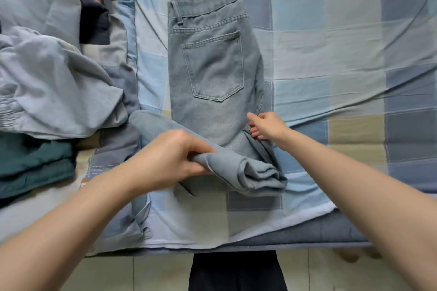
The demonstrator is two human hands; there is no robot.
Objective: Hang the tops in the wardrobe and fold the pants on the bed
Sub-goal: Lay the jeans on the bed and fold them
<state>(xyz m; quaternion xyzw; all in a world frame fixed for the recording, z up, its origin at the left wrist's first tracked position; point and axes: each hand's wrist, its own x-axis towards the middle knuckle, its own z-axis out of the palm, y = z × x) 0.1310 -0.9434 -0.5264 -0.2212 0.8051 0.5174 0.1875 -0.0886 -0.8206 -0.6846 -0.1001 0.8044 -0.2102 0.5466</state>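
We see the bed (331, 30) filling most of the view, covered by a checked sheet in blue, grey and beige squares, with its near edge running above a tiled floor (142, 271). On the left of it lies a heap of clothes (52, 82): pale blue-grey garments on top, a dark navy piece behind and a teal piece (33, 168) at the near side.

In the middle of the bed lie the jeans (212, 66), light blue denim, back pocket up, waistband at the far end. Their legs are folded up toward us into a thick bundle that lies across the near end of the seat part, and a loose strip of denim hangs down from it toward the bed's edge.

Our left hand (170, 158) grips the folded leg bundle, fingers and thumb curled round the cloth at its left side. This hand is somewhat blurred.

Our right hand (264, 126) is at the right edge of the jeans, just below the pocket, where thumb and fingertips pinch the side seam at the fold.

Both forearms are bare.
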